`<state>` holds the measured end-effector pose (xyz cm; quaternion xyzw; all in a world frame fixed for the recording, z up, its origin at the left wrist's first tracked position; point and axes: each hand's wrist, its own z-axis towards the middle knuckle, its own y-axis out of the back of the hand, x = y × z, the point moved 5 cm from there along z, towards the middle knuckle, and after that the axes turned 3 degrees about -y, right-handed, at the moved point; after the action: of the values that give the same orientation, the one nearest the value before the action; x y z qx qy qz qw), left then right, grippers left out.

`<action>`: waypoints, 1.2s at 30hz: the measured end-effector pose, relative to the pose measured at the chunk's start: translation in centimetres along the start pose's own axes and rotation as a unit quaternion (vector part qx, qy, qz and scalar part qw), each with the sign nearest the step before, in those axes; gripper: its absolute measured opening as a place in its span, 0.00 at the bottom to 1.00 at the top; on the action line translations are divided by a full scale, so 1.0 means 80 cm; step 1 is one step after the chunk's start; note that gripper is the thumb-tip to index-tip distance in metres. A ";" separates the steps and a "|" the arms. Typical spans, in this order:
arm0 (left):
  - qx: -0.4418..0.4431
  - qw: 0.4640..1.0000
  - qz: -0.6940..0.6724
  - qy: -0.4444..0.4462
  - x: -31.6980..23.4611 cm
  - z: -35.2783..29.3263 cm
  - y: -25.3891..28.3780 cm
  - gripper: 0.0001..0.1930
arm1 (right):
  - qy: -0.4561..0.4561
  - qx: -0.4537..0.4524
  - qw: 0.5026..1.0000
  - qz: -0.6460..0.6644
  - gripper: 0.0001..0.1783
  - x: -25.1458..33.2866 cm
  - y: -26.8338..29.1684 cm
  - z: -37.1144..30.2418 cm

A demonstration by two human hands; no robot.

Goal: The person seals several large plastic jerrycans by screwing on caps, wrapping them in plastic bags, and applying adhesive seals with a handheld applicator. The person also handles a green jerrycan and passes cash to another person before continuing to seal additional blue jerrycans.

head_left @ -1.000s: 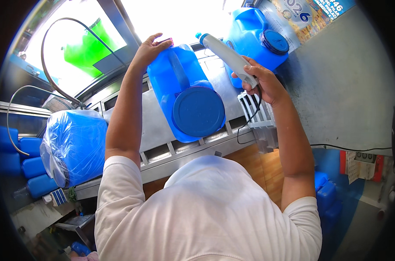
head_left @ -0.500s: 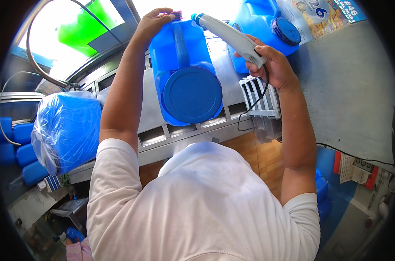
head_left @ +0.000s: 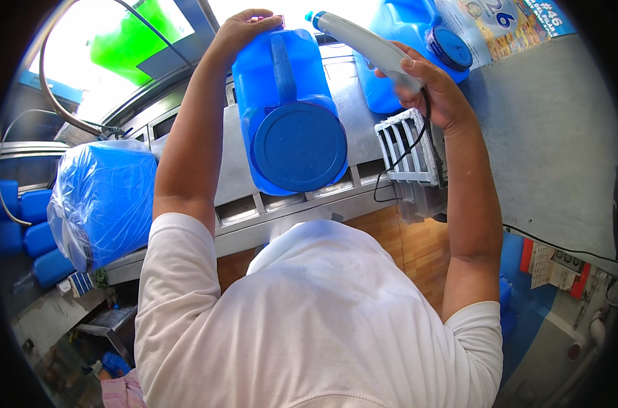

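A blue water jug (head_left: 301, 146) lies in front of me on the metal counter, its broad round lid toward me and its handle on top. At its far end my left hand (head_left: 246, 30) curls its fingers round a small pinkish-wrapped cap (head_left: 279, 22). My right hand (head_left: 432, 88) grips a white corded heat gun (head_left: 360, 44) by its rear end. The gun's blue nozzle points left toward the jug's far end, a little apart from the cap. Part of the cap is hidden by my left fingers.
Another blue jug (head_left: 397, 64) stands right of the first, beside a white slatted crate (head_left: 411, 151). On the left sits a plastic-wrapped blue container (head_left: 111, 204), with a hose (head_left: 47, 75) arching above. The gun's black cord (head_left: 418, 139) hangs over the crate. A grey surface (head_left: 554, 143) spans the right.
My right hand has drawn the heat gun right, and its nozzle has moved up and away from the jug. My left hand stays at the cap, shifted only slightly.
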<state>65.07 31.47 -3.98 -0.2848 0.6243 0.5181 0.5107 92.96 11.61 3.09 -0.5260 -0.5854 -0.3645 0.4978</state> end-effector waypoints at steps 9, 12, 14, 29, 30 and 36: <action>0.003 0.997 -0.073 -0.012 0.008 0.001 0.001 0.26 | 0.009 -0.013 0.999 -0.042 0.44 -0.003 0.006 0.005; 0.007 0.997 -0.074 0.002 0.006 -0.001 0.002 0.25 | 0.008 -0.008 0.999 -0.043 0.44 -0.002 0.006 0.009; 0.003 0.997 -0.079 0.003 0.003 -0.002 0.002 0.25 | 0.011 -0.007 0.999 -0.051 0.43 0.001 0.006 0.011; 0.009 0.993 -0.115 -0.014 0.003 -0.004 -0.001 0.26 | 0.050 -0.003 0.991 -0.122 0.44 0.028 -0.003 0.024; 0.007 0.993 -0.113 -0.013 0.004 -0.004 -0.002 0.27 | 0.052 -0.003 0.991 -0.124 0.44 0.029 -0.004 0.024; -0.002 0.994 -0.103 -0.018 0.011 0.000 -0.002 0.27 | 0.050 -0.001 0.991 -0.124 0.45 0.031 -0.006 0.023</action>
<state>64.91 31.59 -4.86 -0.3395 0.5811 0.4688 0.5721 92.21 13.93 5.10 -0.4307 -0.6199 -0.4499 0.4773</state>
